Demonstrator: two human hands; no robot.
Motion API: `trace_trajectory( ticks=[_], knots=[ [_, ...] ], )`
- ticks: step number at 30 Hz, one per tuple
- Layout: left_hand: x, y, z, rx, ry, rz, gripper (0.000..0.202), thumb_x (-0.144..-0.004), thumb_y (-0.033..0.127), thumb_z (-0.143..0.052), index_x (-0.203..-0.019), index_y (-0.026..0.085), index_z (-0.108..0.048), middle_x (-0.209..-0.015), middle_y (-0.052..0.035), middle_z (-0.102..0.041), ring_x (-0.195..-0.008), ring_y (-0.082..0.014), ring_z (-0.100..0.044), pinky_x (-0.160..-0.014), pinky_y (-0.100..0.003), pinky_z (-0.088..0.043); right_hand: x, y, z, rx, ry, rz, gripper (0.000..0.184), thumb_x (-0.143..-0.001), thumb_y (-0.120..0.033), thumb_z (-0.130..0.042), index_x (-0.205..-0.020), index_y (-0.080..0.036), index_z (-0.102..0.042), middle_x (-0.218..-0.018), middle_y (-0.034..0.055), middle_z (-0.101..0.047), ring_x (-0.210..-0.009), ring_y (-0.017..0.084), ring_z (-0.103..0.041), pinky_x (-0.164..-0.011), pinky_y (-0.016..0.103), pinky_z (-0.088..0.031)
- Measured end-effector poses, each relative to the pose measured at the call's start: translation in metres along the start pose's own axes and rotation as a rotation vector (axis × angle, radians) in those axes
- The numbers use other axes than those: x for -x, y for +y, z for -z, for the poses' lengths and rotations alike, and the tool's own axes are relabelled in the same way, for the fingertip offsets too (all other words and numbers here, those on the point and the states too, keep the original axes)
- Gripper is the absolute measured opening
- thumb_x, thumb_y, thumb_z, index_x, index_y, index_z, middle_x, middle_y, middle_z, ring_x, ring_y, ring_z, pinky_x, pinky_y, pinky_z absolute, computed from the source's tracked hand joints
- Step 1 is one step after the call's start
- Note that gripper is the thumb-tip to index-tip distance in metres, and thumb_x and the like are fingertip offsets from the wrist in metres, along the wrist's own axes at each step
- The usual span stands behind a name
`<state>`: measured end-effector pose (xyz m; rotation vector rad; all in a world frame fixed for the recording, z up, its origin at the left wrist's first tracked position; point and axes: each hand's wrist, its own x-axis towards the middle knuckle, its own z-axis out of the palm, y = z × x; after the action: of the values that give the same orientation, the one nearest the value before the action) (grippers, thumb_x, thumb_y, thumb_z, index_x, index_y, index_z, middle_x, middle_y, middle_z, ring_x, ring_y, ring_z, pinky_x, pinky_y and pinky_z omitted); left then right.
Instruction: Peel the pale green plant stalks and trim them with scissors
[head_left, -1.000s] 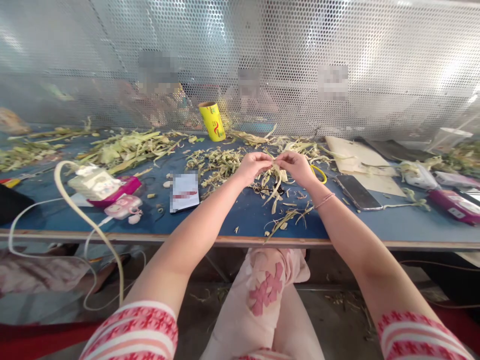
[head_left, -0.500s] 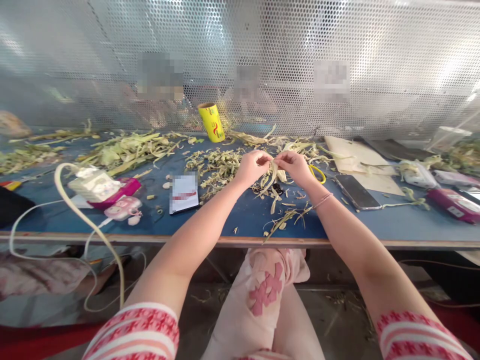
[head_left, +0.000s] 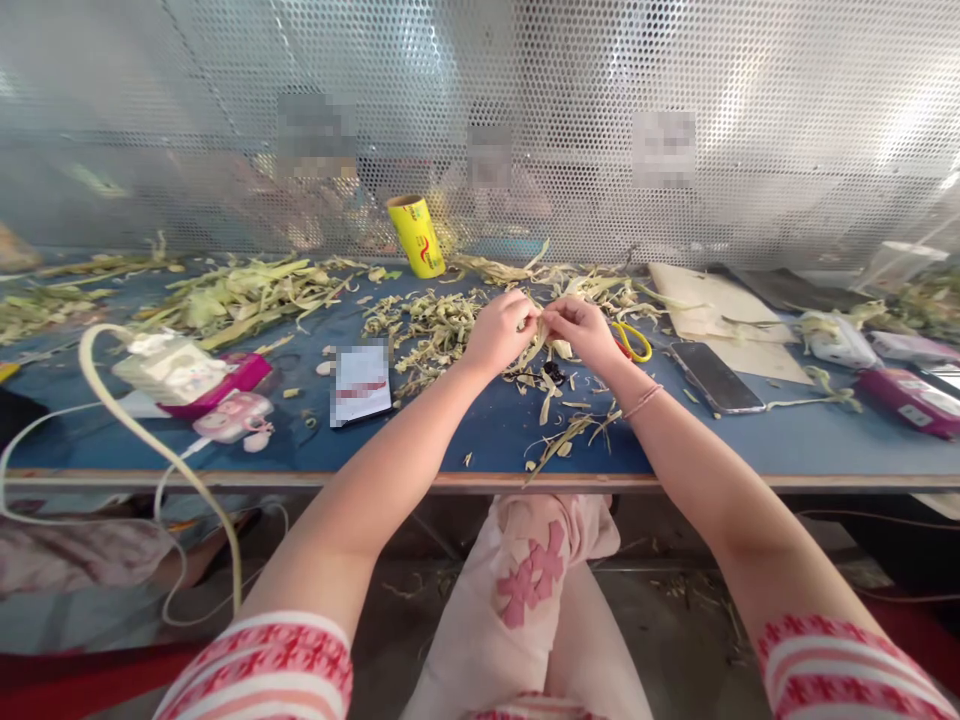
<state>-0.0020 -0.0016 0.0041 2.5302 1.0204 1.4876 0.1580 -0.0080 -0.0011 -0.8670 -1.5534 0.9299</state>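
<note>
My left hand (head_left: 501, 332) and my right hand (head_left: 583, 328) meet over the middle of the blue table, fingertips nearly touching. Both are closed in a pinch on a pale, dried leaf strip (head_left: 534, 352), which hangs below the fingers and is partly hidden by them. Left of my hands spreads a heap of small curled leaf pieces (head_left: 435, 325). Close to my right wrist is a yellow loop handle (head_left: 637, 343) with a red part, its rest hidden behind the hand. Loose scraps (head_left: 564, 440) lie below my hands near the table's front edge.
A yellow cardboard tube (head_left: 417, 238) leans at the back by the perforated metal panel (head_left: 570, 200). Longer leaves (head_left: 240, 295) lie left. A phone (head_left: 716, 377) lies right, another phone-like screen (head_left: 361, 382) left. A power strip (head_left: 176, 370) trails cables over the front edge.
The view has shifted slightly. Both hands remain pinched at the strip; my left hand's fingers have closed more, with less of the strip showing beneath them.
</note>
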Motion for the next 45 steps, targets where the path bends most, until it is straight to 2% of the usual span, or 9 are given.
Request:
trace_trajectory(
  ticks=[6,10,13,17,20,26,32,37,45],
  knots=[
    [0.0,0.005,0.001,0.014,-0.019,0.019,0.014,-0.073,0.009,-0.053,-0.064,0.02,-0.051,-0.077,-0.0046,-0.056,-0.081,-0.0178,-0.054,-0.08,-0.033,-0.042,0.0,0.003,0.0,-0.031,-0.007,0.006,0.032,-0.067,-0.047,-0.071,-0.076,-0.019,-0.059,-0.063,-0.0037,-0.056,-0.058,0.008,-0.054,-0.06,0.024,-0.051],
    [0.001,0.01,0.0,0.123,0.015,0.071,0.01,-0.074,0.011,-0.055,-0.069,0.02,-0.053,-0.08,-0.0043,-0.058,-0.08,-0.0159,-0.055,-0.08,-0.031,-0.045,0.0,0.003,0.0,-0.036,-0.006,0.006,0.031,-0.067,-0.046,-0.072,-0.076,-0.019,-0.059,-0.061,-0.0041,-0.055,-0.057,0.008,-0.052,-0.058,0.023,-0.049],
    [0.001,0.01,-0.003,0.31,0.052,0.223,0.002,-0.077,0.02,-0.058,-0.077,0.019,-0.056,-0.08,-0.0037,-0.061,-0.076,-0.0134,-0.056,-0.072,-0.027,-0.047,0.0,0.003,0.001,-0.033,-0.016,0.027,0.031,-0.068,-0.045,-0.072,-0.076,-0.019,-0.059,-0.06,-0.0043,-0.054,-0.056,0.008,-0.051,-0.057,0.023,-0.047],
    [0.0,0.006,-0.009,0.584,0.004,0.476,0.015,-0.078,0.032,-0.061,-0.075,0.018,-0.057,-0.069,-0.0016,-0.062,-0.065,-0.0119,-0.058,-0.067,-0.026,-0.049,-0.001,0.005,0.002,0.008,-0.006,0.065,0.03,-0.07,-0.046,-0.071,-0.078,-0.02,-0.059,-0.062,-0.0037,-0.056,-0.057,0.008,-0.052,-0.058,0.024,-0.047],
    [-0.003,0.004,-0.011,0.754,0.0,0.614,0.016,-0.073,0.029,-0.066,-0.072,0.016,-0.058,-0.065,-0.0007,-0.063,-0.062,-0.0116,-0.06,-0.069,-0.029,-0.053,-0.002,0.005,0.004,0.068,-0.004,0.104,0.027,-0.071,-0.045,-0.069,-0.078,-0.02,-0.061,-0.063,-0.0032,-0.057,-0.058,0.009,-0.052,-0.059,0.025,-0.047],
    [-0.005,0.005,-0.011,0.924,0.032,0.775,0.008,-0.068,0.015,-0.067,-0.071,0.015,-0.059,-0.064,0.0004,-0.063,-0.062,-0.0098,-0.061,-0.075,-0.032,-0.055,-0.004,0.003,0.007,0.166,0.013,0.148,0.026,-0.071,-0.044,-0.069,-0.076,-0.019,-0.063,-0.064,-0.0021,-0.057,-0.061,0.011,-0.052,-0.062,0.027,-0.045],
    [-0.005,0.0,-0.011,1.058,0.021,0.839,0.011,-0.065,0.011,-0.068,-0.07,0.015,-0.059,-0.067,0.001,-0.064,-0.064,-0.0089,-0.062,-0.075,-0.032,-0.055,-0.003,0.005,0.004,0.048,0.001,0.096,0.029,-0.068,-0.044,-0.072,-0.079,-0.019,-0.061,-0.067,-0.0018,-0.058,-0.062,0.01,-0.053,-0.063,0.027,-0.047],
    [-0.006,0.007,-0.008,1.082,0.042,0.912,0.012,-0.064,0.009,-0.068,-0.071,0.015,-0.059,-0.064,0.0021,-0.063,-0.061,-0.0081,-0.061,-0.069,-0.028,-0.055,-0.001,0.004,0.002,-0.063,0.0,0.03,0.034,-0.064,-0.046,-0.076,-0.077,-0.019,-0.06,-0.067,-0.0026,-0.059,-0.062,0.009,-0.055,-0.065,0.026,-0.051],
    [-0.005,0.005,-0.008,0.803,0.054,0.718,0.01,-0.067,0.011,-0.068,-0.077,0.012,-0.064,-0.065,0.0002,-0.064,-0.057,-0.0079,-0.06,-0.064,-0.026,-0.054,-0.001,0.004,0.001,-0.132,-0.019,-0.025,0.031,-0.061,-0.043,-0.079,-0.074,-0.019,-0.064,-0.067,-0.0019,-0.064,-0.063,0.01,-0.06,-0.068,0.027,-0.055]
  ],
)
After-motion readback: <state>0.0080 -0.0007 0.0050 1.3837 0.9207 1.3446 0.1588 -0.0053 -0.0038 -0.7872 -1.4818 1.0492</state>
